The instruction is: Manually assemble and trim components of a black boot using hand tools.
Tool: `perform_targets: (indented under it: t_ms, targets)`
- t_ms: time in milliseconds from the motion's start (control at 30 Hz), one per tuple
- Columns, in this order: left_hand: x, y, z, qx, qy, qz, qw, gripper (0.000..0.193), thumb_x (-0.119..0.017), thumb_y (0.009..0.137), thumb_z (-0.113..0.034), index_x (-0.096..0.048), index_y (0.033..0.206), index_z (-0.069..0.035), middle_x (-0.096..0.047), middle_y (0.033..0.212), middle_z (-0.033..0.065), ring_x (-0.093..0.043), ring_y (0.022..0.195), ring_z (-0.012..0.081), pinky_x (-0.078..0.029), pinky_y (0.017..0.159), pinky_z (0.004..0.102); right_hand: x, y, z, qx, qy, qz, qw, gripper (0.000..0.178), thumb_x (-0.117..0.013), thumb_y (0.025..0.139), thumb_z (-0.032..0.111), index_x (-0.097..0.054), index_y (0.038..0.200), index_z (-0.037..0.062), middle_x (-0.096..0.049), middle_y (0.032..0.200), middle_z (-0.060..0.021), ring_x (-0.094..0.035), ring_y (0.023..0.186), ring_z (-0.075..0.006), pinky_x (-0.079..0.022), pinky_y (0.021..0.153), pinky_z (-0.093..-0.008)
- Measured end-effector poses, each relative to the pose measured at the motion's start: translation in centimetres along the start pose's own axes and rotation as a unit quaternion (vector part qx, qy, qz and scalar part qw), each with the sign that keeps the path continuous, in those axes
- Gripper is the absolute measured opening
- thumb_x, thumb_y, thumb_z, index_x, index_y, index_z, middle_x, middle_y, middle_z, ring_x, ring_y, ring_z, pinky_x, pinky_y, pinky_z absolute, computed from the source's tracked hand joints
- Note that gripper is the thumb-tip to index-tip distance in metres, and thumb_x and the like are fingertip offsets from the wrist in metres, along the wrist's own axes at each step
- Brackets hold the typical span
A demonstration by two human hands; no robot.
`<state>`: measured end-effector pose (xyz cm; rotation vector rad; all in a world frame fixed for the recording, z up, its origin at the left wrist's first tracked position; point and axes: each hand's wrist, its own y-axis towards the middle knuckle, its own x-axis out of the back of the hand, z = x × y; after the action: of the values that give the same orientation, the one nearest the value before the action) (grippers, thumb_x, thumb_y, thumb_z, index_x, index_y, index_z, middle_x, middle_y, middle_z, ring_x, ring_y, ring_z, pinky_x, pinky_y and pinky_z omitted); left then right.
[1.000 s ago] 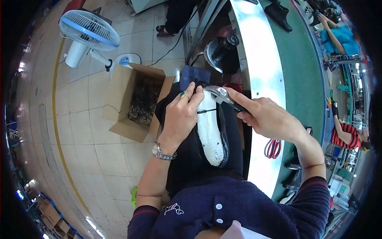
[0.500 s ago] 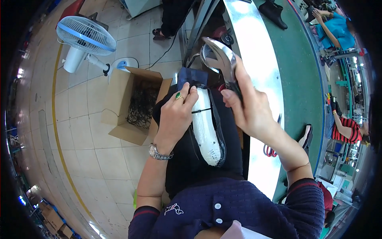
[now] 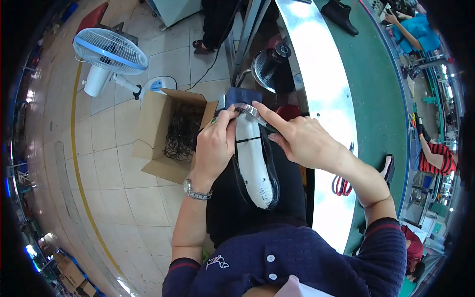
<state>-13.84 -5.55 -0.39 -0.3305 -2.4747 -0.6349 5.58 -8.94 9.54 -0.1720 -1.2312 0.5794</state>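
Observation:
On my lap lies a white shoe last (image 3: 254, 166), bottom side up. A black shoe upper (image 3: 273, 171) wraps its sides, and a thin black band crosses its middle. My left hand (image 3: 213, 148) is closed at the far end of the last, its thumb and fingers pinching the upper's edge. From the right, my right hand (image 3: 311, 141) grips metal lasting pincers (image 3: 248, 110), forefinger stretched along them. Their curved head rests at the same far end, beside my left fingertips. The jaws' exact bite is hidden.
Left of my knees stands an open cardboard box (image 3: 151, 128) holding tangled black cords (image 3: 180, 131). Beyond it is a white-blue fan (image 3: 111, 54). On my right runs a metal bench (image 3: 326, 89) with red-handled scissors (image 3: 341, 185). A green belt (image 3: 368, 99) carries a black boot (image 3: 340, 15).
My right hand has brought the pincers down and left, from raised above the bench edge to the far end of the last. My left hand stays at that end.

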Motion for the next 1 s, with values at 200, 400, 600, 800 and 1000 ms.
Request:
perform_targets:
  t_ms: [200,400,600,800,1000]
  targets:
    - [0.8,0.0,-1.9,0.179,-0.155,0.041,0.971,0.027,-0.059,0.091,-0.007,-0.045,0.113,-0.002,-0.069,0.109,0.0179,-0.071,0.085,0.0271,-0.053,0.07,0.0326,-3.2,0.5,-0.8,0.092,0.082,-0.343,0.931,0.069,-0.056,0.092,0.012,-0.021,0.152,0.0156,-0.062,0.062,-0.0158,-0.064,0.052,-0.0308,-0.052,0.048,-0.0388]
    - [0.6,-0.8,-0.1,0.155,-0.145,0.017,0.977,0.028,-0.058,0.092,-0.008,-0.041,0.114,-0.002,-0.067,0.114,0.0195,-0.06,0.062,0.0204,-0.046,0.059,0.0285,-0.2,0.3,0.4,0.032,-0.01,-0.099,0.995,0.072,-0.06,0.089,0.009,-0.025,0.151,0.0149,-0.061,0.063,-0.017,-0.062,0.054,-0.0315,-0.048,0.049,-0.0397]
    - [0.3,-1.3,0.0,0.151,-0.18,0.011,0.972,0.026,-0.057,0.094,-0.011,-0.043,0.113,0.0,-0.067,0.114,0.0203,-0.066,0.087,0.019,-0.05,0.071,0.0292,-2.7,1.2,-0.1,0.01,-0.003,-0.098,0.995,0.073,-0.06,0.088,0.009,-0.024,0.151,0.0157,-0.065,0.071,-0.0172,-0.064,0.059,-0.0349,-0.05,0.052,-0.0434]
    - [0.7,-2.8,-2.4,0.203,-0.225,-0.02,0.953,0.039,-0.06,0.096,-0.018,-0.049,0.127,0.001,-0.058,0.129,0.0204,-0.063,0.11,0.0261,-0.052,0.088,0.0329,-6.6,-3.8,-4.3,-0.102,0.22,-0.32,0.916,0.065,-0.057,0.091,0.014,-0.027,0.149,0.0167,-0.065,0.071,-0.0239,-0.065,0.065,-0.0409,-0.052,0.063,-0.048]
    - [0.5,-5.4,-3.2,0.175,-0.307,-0.067,0.933,0.049,-0.066,0.091,-0.012,-0.049,0.134,0.002,-0.054,0.134,0.0167,-0.056,0.113,0.0205,-0.049,0.092,0.031,-12.9,-7.4,-11.2,-0.341,0.143,-0.295,0.881,0.066,-0.06,0.092,0.019,-0.028,0.15,0.0128,-0.061,0.105,-0.0268,-0.064,0.093,-0.0392,-0.05,0.081,-0.0472]
